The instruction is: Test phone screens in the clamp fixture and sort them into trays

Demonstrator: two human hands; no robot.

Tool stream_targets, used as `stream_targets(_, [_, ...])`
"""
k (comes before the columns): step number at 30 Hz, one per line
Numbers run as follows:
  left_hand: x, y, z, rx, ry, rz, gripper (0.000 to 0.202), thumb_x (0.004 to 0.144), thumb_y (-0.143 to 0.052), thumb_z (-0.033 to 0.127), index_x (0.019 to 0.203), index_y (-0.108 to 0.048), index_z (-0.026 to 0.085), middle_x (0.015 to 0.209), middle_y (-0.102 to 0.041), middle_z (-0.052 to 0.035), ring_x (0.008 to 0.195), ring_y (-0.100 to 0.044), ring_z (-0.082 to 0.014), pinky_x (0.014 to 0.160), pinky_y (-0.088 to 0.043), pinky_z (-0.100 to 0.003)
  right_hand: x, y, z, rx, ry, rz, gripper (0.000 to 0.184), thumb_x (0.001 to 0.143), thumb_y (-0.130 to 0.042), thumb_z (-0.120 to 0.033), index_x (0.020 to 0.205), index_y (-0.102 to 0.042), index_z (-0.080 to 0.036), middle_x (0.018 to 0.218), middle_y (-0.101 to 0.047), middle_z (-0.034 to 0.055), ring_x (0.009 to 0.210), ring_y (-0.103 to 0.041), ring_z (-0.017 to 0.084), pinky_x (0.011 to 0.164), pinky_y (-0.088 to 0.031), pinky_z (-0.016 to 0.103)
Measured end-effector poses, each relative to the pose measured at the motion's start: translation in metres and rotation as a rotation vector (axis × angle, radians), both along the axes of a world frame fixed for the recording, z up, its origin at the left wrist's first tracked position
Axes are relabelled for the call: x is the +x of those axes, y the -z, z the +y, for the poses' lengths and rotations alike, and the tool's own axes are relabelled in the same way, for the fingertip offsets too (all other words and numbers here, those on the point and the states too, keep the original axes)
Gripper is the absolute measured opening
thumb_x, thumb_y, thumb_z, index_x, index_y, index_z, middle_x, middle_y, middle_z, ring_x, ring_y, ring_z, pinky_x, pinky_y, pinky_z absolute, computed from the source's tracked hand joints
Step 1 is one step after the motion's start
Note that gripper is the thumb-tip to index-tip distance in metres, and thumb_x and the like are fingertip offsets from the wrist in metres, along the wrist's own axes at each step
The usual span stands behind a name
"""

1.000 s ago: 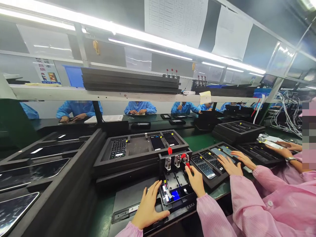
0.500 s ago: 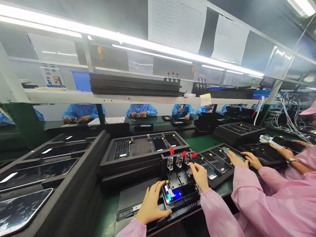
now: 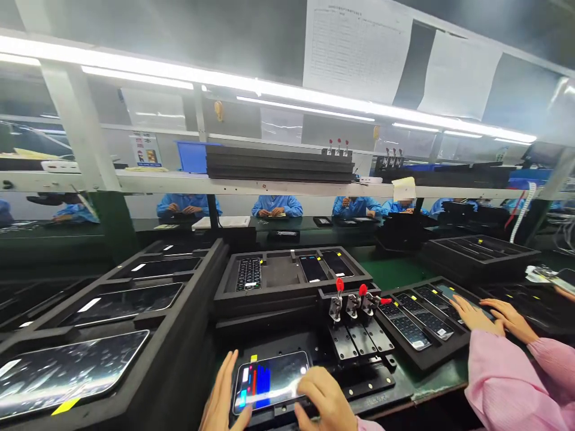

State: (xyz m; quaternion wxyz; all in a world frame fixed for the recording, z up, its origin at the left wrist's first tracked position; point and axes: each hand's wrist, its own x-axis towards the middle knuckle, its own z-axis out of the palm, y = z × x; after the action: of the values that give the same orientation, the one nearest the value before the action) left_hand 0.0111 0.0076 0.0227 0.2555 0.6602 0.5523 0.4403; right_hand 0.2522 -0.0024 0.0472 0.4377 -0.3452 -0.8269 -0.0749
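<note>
A phone panel (image 3: 271, 381) with a lit screen showing blue, red and white bars is held low at the front of the bench. My left hand (image 3: 221, 398) lies along its left edge, fingers stretched upward. Its lower right corner is gripped by the curled fingers of my right hand (image 3: 321, 402). Just behind and to the right sits a black fixture (image 3: 359, 340) with three red-handled toggle clamps (image 3: 354, 298); its bed holds no panel.
A black foam tray (image 3: 287, 281) with phone panels stands behind the fixture. Larger trays of glossy panels (image 3: 112, 323) fill the left. On the right, a co-worker's hands (image 3: 483, 314) in pink sleeves rest on another tray (image 3: 426, 335). People in blue sit across the bench.
The lit panel has come out of the clamp fixture and moved left and toward me. My right hand left the clamps and now grips the panel. The view has swung left.
</note>
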Motion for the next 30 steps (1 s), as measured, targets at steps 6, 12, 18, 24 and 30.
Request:
stream_targets(6, [0.001, 0.020, -0.001, -0.087, -0.317, -0.371, 0.057, 0.083, -0.034, 0.052, 0.133, -0.028, 0.024, 0.140, -0.033, -0.0038, 0.124, -0.038, -0.0262, 0.105, -0.028, -0.043, -0.009, -0.002, 0.028, -0.695, 0.086, -0.048, 0.045, 0.083, -0.040, -0.054, 0.118, -0.050, -0.026, 0.136, -0.035, 0.0074, 0.126, -0.030, 0.027, 0.102, -0.020, 0.055])
stream_targets(12, [-0.004, 0.029, 0.000, -0.080, -0.326, -0.388, 0.054, 0.082, -0.036, 0.055, 0.128, -0.034, 0.027, 0.135, -0.039, -0.0034, 0.124, -0.037, -0.0259, 0.106, -0.024, -0.046, -0.003, 0.013, 0.036, -0.768, 0.103, 0.378, 0.028, 0.088, -0.033, -0.034, 0.086, -0.057, -0.021, 0.112, -0.055, 0.0054, 0.107, -0.048, 0.017, 0.094, -0.036, 0.032])
stream_targets(18, [-0.006, 0.036, -0.002, -0.068, -0.296, -0.367, 0.052, 0.084, -0.035, 0.052, 0.128, -0.033, 0.025, 0.134, -0.040, -0.0057, 0.126, -0.033, -0.0249, 0.108, -0.018, -0.047, -0.006, 0.012, 0.042, -0.806, 0.155, 0.055, 0.055, 0.074, -0.043, -0.021, 0.125, -0.039, -0.039, 0.117, -0.047, -0.0029, 0.110, -0.044, 0.015, 0.094, -0.032, 0.031])
stream_targets(24, [-0.005, 0.039, -0.003, -0.069, -0.297, -0.349, 0.051, 0.085, -0.032, 0.051, 0.128, -0.032, 0.023, 0.135, -0.039, -0.0066, 0.127, -0.032, -0.0248, 0.107, -0.020, -0.046, -0.006, 0.008, 0.045, -0.867, 0.169, -0.107, 0.065, 0.074, -0.040, -0.022, 0.131, -0.023, -0.049, 0.118, -0.043, -0.0040, 0.110, -0.042, 0.015, 0.092, -0.033, 0.032])
stream_targets(30, [-0.005, 0.041, -0.003, -0.058, -0.330, -0.298, 0.051, 0.085, -0.028, 0.048, 0.126, -0.035, 0.018, 0.131, -0.043, -0.0074, 0.125, -0.037, -0.0237, 0.107, -0.024, -0.038, -0.009, -0.007, 0.049, -0.793, 0.109, -0.070, 0.071, 0.077, -0.039, -0.021, 0.139, -0.008, -0.037, 0.123, -0.044, 0.0022, 0.115, -0.042, 0.018, 0.094, -0.033, 0.038])
